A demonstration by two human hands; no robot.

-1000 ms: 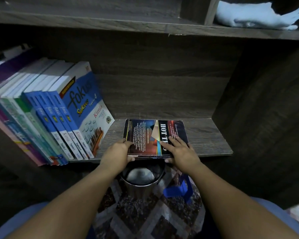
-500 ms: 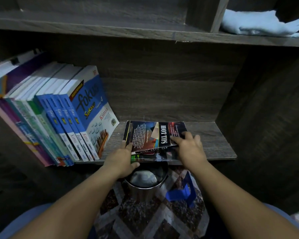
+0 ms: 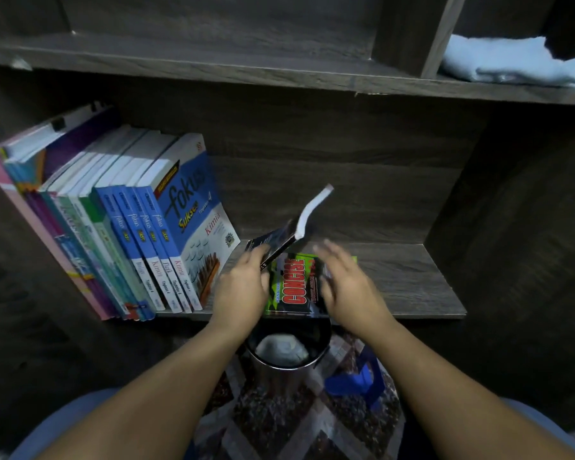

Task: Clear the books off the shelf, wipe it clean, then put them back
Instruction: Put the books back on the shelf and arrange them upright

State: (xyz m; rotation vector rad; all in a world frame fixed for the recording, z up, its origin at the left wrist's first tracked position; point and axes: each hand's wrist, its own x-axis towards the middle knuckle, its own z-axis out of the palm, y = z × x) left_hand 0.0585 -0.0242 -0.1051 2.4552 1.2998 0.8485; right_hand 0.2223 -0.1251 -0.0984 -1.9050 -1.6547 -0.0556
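- Dark wood-grain boards form the shelving. The lower wooden shelf [image 3: 395,280] has a back wall and a side wall on its right, and an upper wooden board [image 3: 213,68] runs above it.
- At the far right of the upper board lies a crumpled pale blue cloth [image 3: 512,63].
- A row of standing textbooks [image 3: 120,227] fills the left part of the lower shelf, leaning to the left. The outermost is a blue and white "fokus" textbook [image 3: 193,210] with its cover showing.
- Below the shelf's front edge, a shiny metal bin [image 3: 289,366] holding a pale crumpled wad [image 3: 281,350] stands on a patterned rug [image 3: 279,423]. A blue plastic object [image 3: 356,381] sits just beside the bin on its right.
- The left hand [image 3: 241,293] has its grip closed on the near edge of a dark-covered paperback [image 3: 279,242]. The paperback is tilted up off the shelf with its white page edges uppermost, just right of the "fokus" textbook.
- A green and black "CONCISE" book [image 3: 292,283] lies flat at the shelf's front edge, between the two hands.
- The right hand [image 3: 349,287] is blurred, its grip spread with fingers straight and holding nothing. It is over the right side of the "CONCISE" book, but whether it touches the cover cannot be told.
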